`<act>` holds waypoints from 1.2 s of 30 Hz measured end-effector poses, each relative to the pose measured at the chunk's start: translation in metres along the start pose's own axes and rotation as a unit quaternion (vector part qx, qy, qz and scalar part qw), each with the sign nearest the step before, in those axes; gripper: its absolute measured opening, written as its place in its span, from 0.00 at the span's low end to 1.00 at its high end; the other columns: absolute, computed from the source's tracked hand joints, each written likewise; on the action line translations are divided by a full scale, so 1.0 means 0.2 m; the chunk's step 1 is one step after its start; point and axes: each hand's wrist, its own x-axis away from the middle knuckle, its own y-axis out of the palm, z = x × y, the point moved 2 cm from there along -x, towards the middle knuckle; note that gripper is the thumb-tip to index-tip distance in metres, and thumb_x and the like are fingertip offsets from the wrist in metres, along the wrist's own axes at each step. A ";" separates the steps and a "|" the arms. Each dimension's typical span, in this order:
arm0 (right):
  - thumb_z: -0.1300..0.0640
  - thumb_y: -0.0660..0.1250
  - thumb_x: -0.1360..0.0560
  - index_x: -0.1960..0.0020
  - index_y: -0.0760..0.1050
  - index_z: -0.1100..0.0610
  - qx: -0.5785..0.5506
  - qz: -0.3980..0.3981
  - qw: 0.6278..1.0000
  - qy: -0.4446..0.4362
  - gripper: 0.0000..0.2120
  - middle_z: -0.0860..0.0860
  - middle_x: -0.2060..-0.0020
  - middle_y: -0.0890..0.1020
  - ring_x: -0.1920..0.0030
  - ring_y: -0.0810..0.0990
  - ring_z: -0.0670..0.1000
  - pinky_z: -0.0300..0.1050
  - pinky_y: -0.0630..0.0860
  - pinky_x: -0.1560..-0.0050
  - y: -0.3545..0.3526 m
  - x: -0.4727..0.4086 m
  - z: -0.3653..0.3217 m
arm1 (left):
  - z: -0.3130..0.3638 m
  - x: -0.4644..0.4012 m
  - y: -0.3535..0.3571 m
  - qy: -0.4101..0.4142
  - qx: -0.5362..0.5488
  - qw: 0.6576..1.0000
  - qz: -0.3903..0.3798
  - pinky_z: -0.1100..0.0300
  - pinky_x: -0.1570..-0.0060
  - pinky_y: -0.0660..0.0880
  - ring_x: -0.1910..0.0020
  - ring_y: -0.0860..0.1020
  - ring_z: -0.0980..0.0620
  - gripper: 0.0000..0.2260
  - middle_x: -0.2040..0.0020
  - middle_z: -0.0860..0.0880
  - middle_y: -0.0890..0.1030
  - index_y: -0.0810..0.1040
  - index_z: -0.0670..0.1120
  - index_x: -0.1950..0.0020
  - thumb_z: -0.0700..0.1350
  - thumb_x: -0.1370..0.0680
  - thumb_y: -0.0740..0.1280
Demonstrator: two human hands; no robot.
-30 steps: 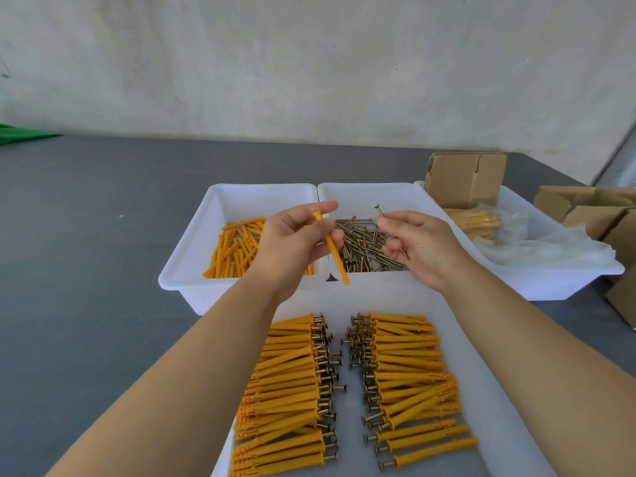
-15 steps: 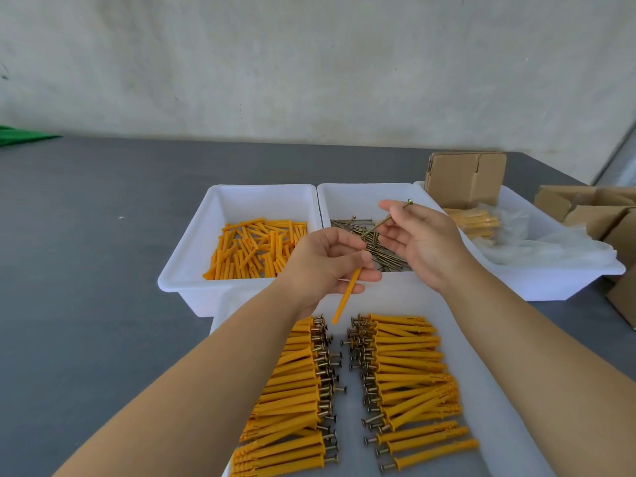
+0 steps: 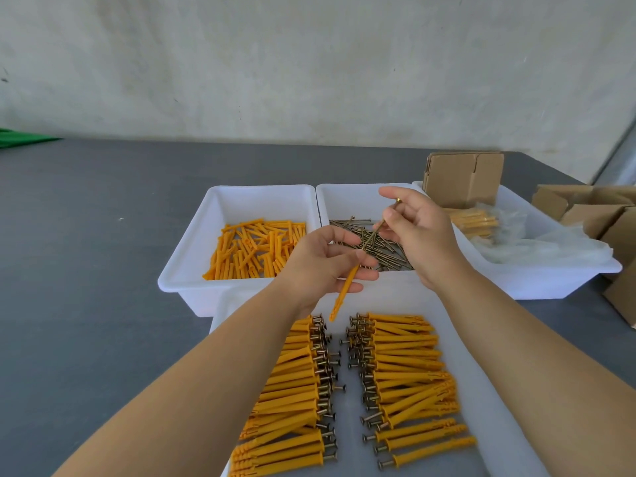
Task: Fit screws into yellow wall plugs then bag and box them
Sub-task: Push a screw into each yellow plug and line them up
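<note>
My left hand (image 3: 320,263) pinches a yellow wall plug (image 3: 344,290) that slants down toward the white board (image 3: 481,390). My right hand (image 3: 420,232) holds a brass screw (image 3: 377,227) by its upper part, with the tip at the plug's open end. Behind the hands, a white tub (image 3: 192,266) holds loose yellow plugs (image 3: 258,249), and a second tub (image 3: 347,194) holds loose screws (image 3: 389,253). Two rows of fitted plugs lie on the board, one on the left (image 3: 292,401) and one on the right (image 3: 409,373).
A larger white tub (image 3: 557,280) at the right holds clear bags (image 3: 537,242), bagged plugs (image 3: 475,222) and a cardboard box (image 3: 461,177). More cardboard boxes (image 3: 602,215) stand at the far right on the grey table (image 3: 86,270). Something green (image 3: 20,137) lies at the far left.
My left hand swung the plug from pointing down-right to slanting down-left and moved right. My right hand turned the screw and brought its tip to the plug's open end.
</note>
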 end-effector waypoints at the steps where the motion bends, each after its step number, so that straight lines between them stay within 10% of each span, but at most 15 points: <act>1: 0.66 0.61 0.19 0.36 0.76 0.53 -0.001 -0.002 1.000 0.000 0.15 0.54 0.59 0.79 0.51 0.83 0.53 0.43 0.81 0.48 0.00 0.00 0.00 | 0.00 0.00 0.00 0.000 -0.002 1.000 -0.003 0.56 0.60 0.83 0.55 0.85 0.45 0.08 0.53 0.42 0.86 0.73 0.42 0.42 0.36 0.20 0.66; 13: 0.64 0.62 0.19 0.35 0.77 0.53 0.026 -0.038 0.999 -0.005 0.15 0.48 0.59 0.80 0.51 0.82 0.48 0.45 0.80 0.45 0.02 0.02 0.01 | 0.02 0.01 0.00 -0.002 0.012 1.000 -0.026 0.55 0.57 0.83 0.57 0.85 0.48 0.09 0.51 0.41 0.85 0.74 0.42 0.39 0.37 0.19 0.65; 17: 0.46 0.61 0.21 0.46 0.84 0.49 0.069 -0.087 0.992 -0.057 0.15 0.44 0.49 0.82 0.45 0.80 0.43 0.42 0.75 0.44 0.06 0.05 -0.05 | 0.02 0.01 -0.01 0.011 0.039 0.999 -0.012 0.55 0.56 0.82 0.53 0.84 0.48 0.13 0.50 0.42 0.85 0.73 0.45 0.36 0.37 0.20 0.65; 21: 0.43 0.59 0.23 0.44 0.83 0.47 0.022 0.040 0.999 -0.020 0.17 0.44 0.43 0.81 0.46 0.81 0.43 0.47 0.78 0.45 -0.01 0.01 -0.01 | 0.06 0.03 0.02 0.075 -0.035 0.995 -0.059 0.64 0.60 0.75 0.57 0.81 0.56 0.15 0.52 0.44 0.85 0.76 0.45 0.34 0.37 0.20 0.66; 28: 0.43 0.61 0.27 0.53 0.82 0.44 0.013 0.142 0.987 0.071 0.12 0.41 0.54 0.84 0.54 0.83 0.46 0.43 0.74 0.55 -0.15 -0.03 0.13 | 0.03 0.09 0.18 0.087 -0.141 0.976 -0.143 0.45 0.48 0.81 0.53 0.84 0.42 0.10 0.56 0.45 0.83 0.81 0.40 0.47 0.31 0.26 0.72; 36: 0.48 0.65 0.23 0.57 0.83 0.41 0.040 0.139 0.986 0.080 0.08 0.32 0.59 0.81 0.54 0.83 0.48 0.43 0.75 0.55 -0.14 -0.05 0.16 | -0.02 0.11 0.26 0.163 -0.345 0.917 -0.118 0.50 0.60 0.81 0.63 0.82 0.49 0.09 0.64 0.50 0.80 0.78 0.43 0.63 0.31 0.33 0.73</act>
